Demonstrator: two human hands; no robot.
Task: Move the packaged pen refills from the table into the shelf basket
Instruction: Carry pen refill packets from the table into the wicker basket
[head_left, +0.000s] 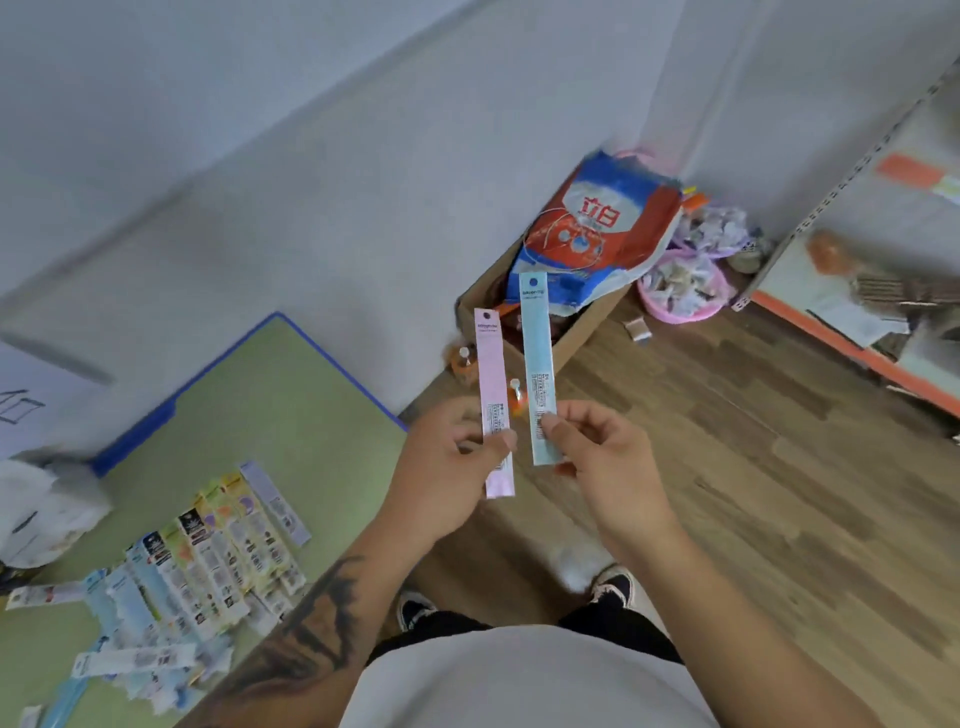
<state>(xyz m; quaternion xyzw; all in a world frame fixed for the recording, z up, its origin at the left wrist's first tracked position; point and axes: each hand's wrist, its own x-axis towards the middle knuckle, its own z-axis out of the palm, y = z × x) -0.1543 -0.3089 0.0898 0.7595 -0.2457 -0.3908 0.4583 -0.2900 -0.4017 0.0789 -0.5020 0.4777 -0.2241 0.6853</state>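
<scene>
- Left hand (447, 457) pinches pink pack (493, 400); right hand (597, 447) pinches blue pack (539, 364), both upright over floor.
- Carry step, likely; more packs (208, 556) on table (291, 395), near left.
- Next: turn right toward shelf (831, 291); basket unseen.

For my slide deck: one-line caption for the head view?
Left hand pinches a pink refill pack, right hand a blue refill pack, upright beside the green table.

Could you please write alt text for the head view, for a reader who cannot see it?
A person's left hand pinches a pink refill packet and the right hand a light blue refill packet, both upright above a wood floor. More packets lie on a green table at left.
</scene>
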